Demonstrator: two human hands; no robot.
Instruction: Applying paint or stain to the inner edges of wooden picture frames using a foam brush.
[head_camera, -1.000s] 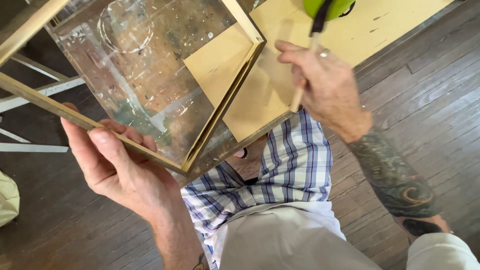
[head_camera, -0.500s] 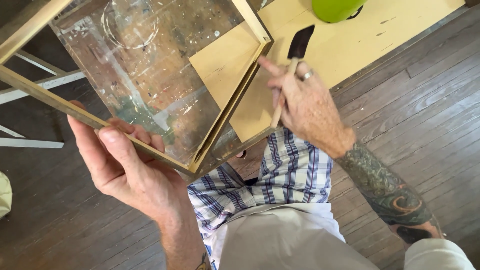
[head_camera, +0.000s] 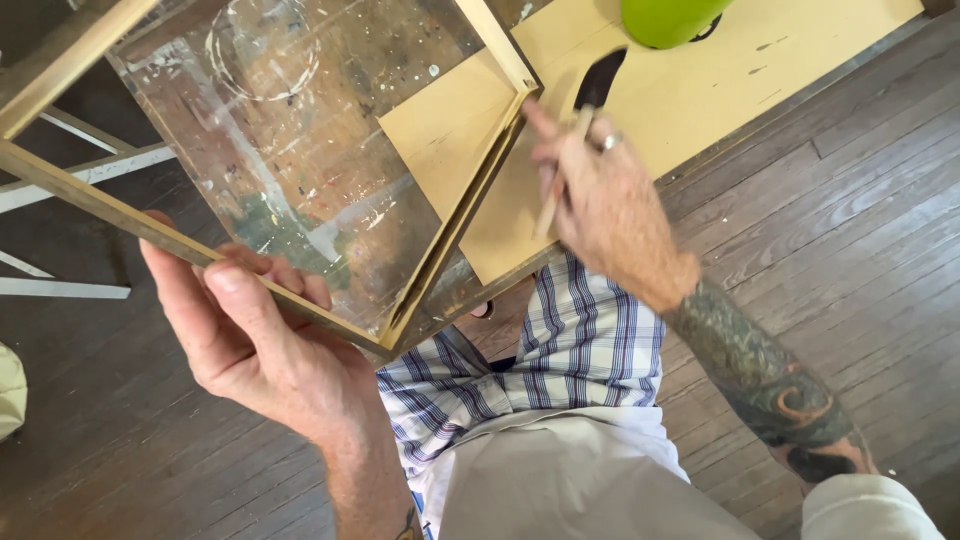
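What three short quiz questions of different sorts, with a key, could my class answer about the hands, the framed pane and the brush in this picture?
1. True or false: the left hand grips the lower edge of the wooden-framed pane.
2. What does the right hand hold? A) a hammer B) a paintbrush C) a cup
3. Fill in: the green object stands on the pale ___ board.

Key
1. True.
2. B: the paintbrush, its dark bristles pointing toward the green object.
3. Yellow: the yellow board lies over the dark wooden floor.

Wood frame (head_camera: 450, 240) w/ smeared glossy glass (head_camera: 290, 150)
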